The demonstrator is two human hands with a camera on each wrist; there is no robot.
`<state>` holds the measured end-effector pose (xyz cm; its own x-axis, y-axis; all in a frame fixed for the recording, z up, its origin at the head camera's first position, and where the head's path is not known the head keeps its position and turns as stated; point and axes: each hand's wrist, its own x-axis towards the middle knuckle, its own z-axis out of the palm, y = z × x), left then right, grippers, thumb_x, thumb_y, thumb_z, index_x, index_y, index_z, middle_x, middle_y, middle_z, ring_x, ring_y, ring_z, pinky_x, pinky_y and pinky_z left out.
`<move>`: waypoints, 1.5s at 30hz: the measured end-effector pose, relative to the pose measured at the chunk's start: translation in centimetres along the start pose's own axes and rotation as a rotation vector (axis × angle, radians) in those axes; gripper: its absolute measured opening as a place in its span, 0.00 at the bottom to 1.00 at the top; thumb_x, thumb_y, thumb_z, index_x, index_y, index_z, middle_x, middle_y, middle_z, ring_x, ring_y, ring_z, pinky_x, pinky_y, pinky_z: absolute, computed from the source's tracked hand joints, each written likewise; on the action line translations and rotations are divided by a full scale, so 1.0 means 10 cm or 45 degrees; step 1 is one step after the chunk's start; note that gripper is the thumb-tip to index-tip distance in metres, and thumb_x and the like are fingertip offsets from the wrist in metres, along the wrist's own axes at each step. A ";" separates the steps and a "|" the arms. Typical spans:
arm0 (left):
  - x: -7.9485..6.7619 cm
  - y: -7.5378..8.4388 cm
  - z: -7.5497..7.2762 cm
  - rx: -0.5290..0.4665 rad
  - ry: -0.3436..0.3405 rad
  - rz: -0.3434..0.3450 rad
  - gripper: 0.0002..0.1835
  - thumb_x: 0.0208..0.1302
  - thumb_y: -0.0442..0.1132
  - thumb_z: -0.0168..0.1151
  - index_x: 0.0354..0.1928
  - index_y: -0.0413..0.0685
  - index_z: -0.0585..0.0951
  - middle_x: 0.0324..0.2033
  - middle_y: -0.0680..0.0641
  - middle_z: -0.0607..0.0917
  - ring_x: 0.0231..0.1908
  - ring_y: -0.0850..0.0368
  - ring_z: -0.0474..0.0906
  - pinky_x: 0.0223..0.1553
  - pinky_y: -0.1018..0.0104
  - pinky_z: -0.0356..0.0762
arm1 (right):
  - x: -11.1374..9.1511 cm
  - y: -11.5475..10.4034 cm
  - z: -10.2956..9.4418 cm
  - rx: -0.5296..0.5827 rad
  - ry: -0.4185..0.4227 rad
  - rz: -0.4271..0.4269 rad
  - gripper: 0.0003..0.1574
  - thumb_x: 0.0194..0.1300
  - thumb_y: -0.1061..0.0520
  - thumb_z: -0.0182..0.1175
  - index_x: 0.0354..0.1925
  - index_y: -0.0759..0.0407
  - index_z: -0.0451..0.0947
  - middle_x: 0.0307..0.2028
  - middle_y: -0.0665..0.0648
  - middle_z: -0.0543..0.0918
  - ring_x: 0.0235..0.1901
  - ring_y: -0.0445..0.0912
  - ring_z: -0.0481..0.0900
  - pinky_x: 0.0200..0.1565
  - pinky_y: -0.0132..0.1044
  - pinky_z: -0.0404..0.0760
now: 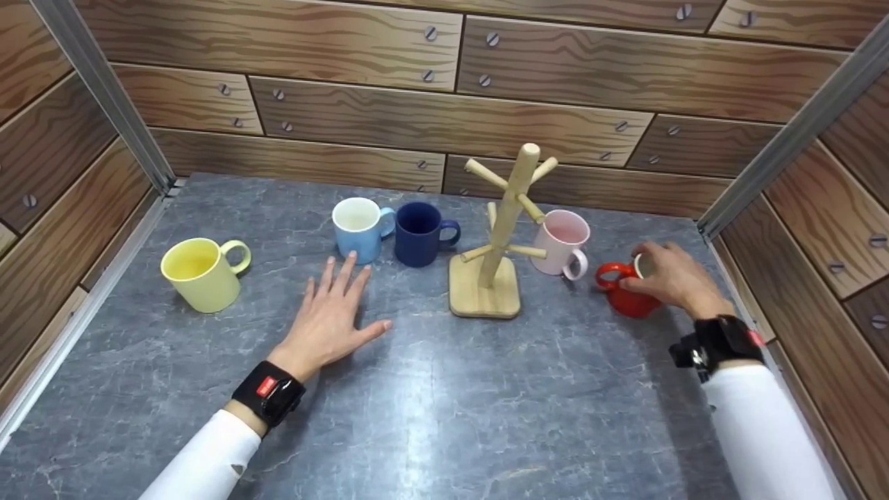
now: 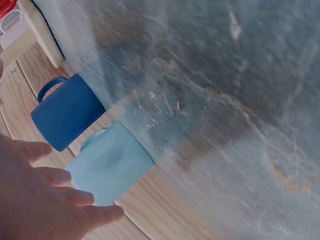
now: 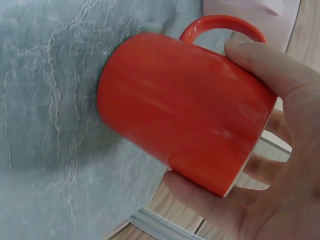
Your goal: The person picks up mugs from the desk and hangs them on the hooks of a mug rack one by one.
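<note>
At the right side of the table my right hand [image 1: 672, 278] grips a red mug [image 3: 180, 110] near its rim. The thumb lies beside the mug's handle, which points left in the head view, and the fingers wrap the far side. My left hand [image 1: 328, 321] is spread with straight fingers, palm down and holding nothing. Its fingertips overlap the lower part of a light blue mug [image 1: 358, 232] in the head view. Beside that mug stands a dark blue mug [image 1: 417, 239], its handle to the right.
A wooden mug tree [image 1: 484, 298] with several bare pegs stands at centre right. Just behind its right pegs is a pink mug [image 1: 559, 243]. A yellow mug [image 1: 205, 278] sits at the left. Wood-patterned walls [image 1: 347, 111] enclose the grey table [image 1: 444, 417] at back and sides.
</note>
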<state>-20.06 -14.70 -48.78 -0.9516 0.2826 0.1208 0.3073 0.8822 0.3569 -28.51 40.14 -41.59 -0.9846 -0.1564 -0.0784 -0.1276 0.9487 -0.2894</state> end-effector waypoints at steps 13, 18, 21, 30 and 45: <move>0.00 0.19 0.00 -0.154 0.125 0.072 0.55 0.65 0.74 0.57 0.82 0.47 0.54 0.82 0.40 0.48 0.79 0.37 0.46 0.73 0.33 0.55 | -0.47 -0.34 -0.04 0.252 0.257 -0.134 0.40 0.61 0.41 0.74 0.62 0.61 0.76 0.53 0.71 0.80 0.49 0.64 0.77 0.45 0.52 0.73; 0.01 0.28 0.01 -0.158 0.145 0.119 0.57 0.63 0.76 0.58 0.82 0.48 0.55 0.82 0.41 0.49 0.79 0.36 0.49 0.71 0.33 0.58 | -0.63 -0.56 -0.01 0.322 0.224 -0.134 0.40 0.62 0.38 0.74 0.63 0.59 0.76 0.55 0.68 0.81 0.47 0.60 0.78 0.43 0.48 0.74; 0.02 0.33 0.03 -0.152 0.133 0.143 0.59 0.60 0.78 0.57 0.83 0.49 0.53 0.82 0.41 0.47 0.79 0.35 0.48 0.72 0.33 0.56 | -0.70 -0.69 0.04 0.386 0.185 -0.129 0.41 0.61 0.38 0.74 0.63 0.57 0.75 0.55 0.67 0.80 0.46 0.59 0.78 0.41 0.46 0.77; 0.11 0.63 0.16 -0.239 0.000 0.222 0.64 0.57 0.76 0.64 0.83 0.48 0.48 0.82 0.40 0.42 0.79 0.36 0.44 0.71 0.32 0.54 | -0.77 -1.08 0.30 0.596 0.120 -0.184 0.40 0.60 0.42 0.76 0.63 0.55 0.76 0.52 0.63 0.81 0.44 0.56 0.79 0.41 0.46 0.80; 0.28 1.11 0.31 -0.681 -0.207 0.243 0.69 0.48 0.72 0.75 0.84 0.54 0.48 0.82 0.43 0.49 0.78 0.43 0.54 0.74 0.43 0.58 | -0.72 -1.56 0.57 0.779 0.080 -0.246 0.35 0.60 0.45 0.76 0.61 0.54 0.77 0.52 0.57 0.84 0.45 0.53 0.80 0.46 0.46 0.79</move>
<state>-19.33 -2.96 -47.39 -0.8549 0.5090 0.1001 0.3929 0.5093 0.7657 -18.72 24.92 -41.93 -0.9582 -0.2744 0.0804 -0.2302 0.5737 -0.7861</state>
